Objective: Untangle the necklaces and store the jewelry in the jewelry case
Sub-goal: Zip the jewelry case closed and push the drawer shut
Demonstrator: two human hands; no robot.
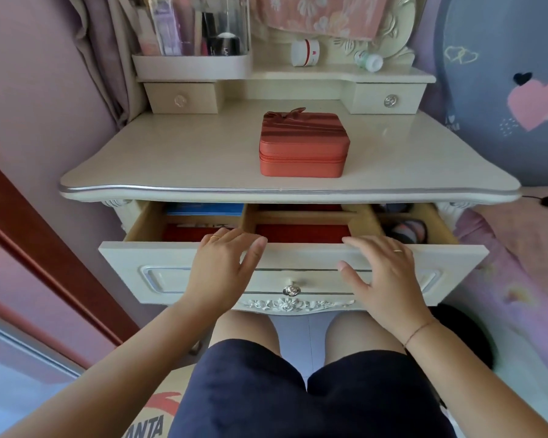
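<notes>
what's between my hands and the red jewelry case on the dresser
Head view: the open drawer with wooden dividers and red lining, then the tabletop with its silver front edge, bare up to the jewelry case.

You face a cream dressing table [171, 159] at frame centre; lilac wall [29, 74] and curtain [108, 42] upper left, pale tiled floor [298, 336] below.

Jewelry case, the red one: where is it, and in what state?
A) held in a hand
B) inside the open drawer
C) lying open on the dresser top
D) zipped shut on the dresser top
D: the jewelry case sits on the dresser top, lid down, zipper closed along its front.
</notes>
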